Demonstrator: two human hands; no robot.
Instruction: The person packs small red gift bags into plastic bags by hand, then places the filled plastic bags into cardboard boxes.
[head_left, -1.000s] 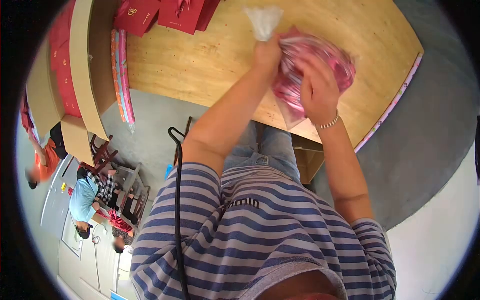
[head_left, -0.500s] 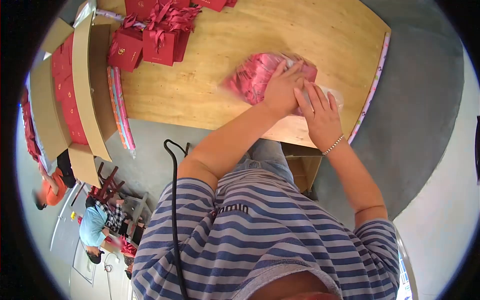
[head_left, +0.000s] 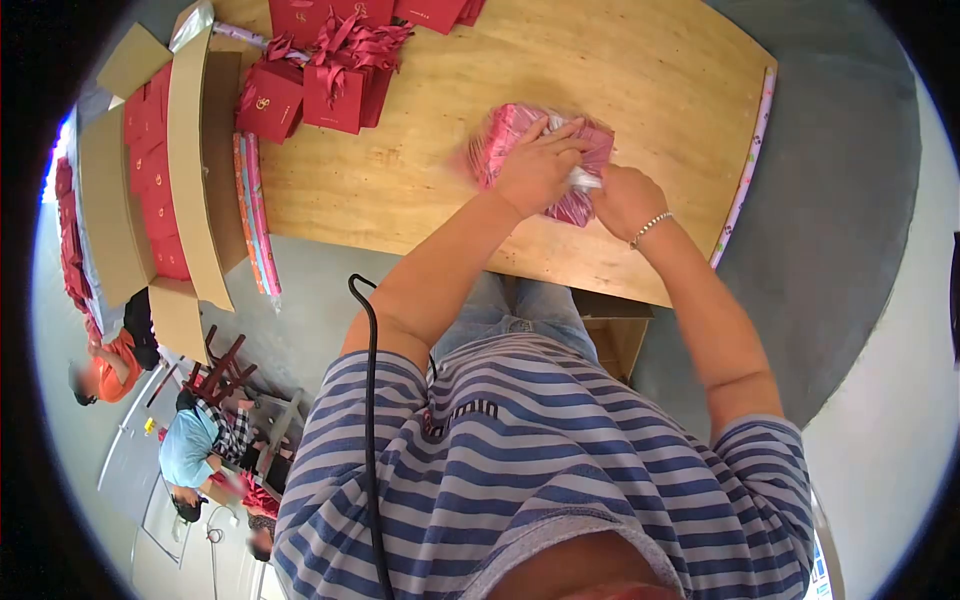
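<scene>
Your left hand (head_left: pixel 541 168) lies over the pink plastic-wrapped bundle (head_left: pixel 503 133), fingers spread across its top; your right hand (head_left: pixel 629 204) is curled at its whitish plastic end, grip partly hidden. The bundle sits on the table (head_left: pixel 400 205), near your body, right of the red bags (head_left: pixel 334 98).

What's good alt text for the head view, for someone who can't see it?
The left hand is spread over a plastic bag of pinkish-red contents on a wooden table, and the right hand appears to grip the bag's whitish plastic. Red ribboned bags lie at the table's far left, near an open carton holding red items.
</scene>
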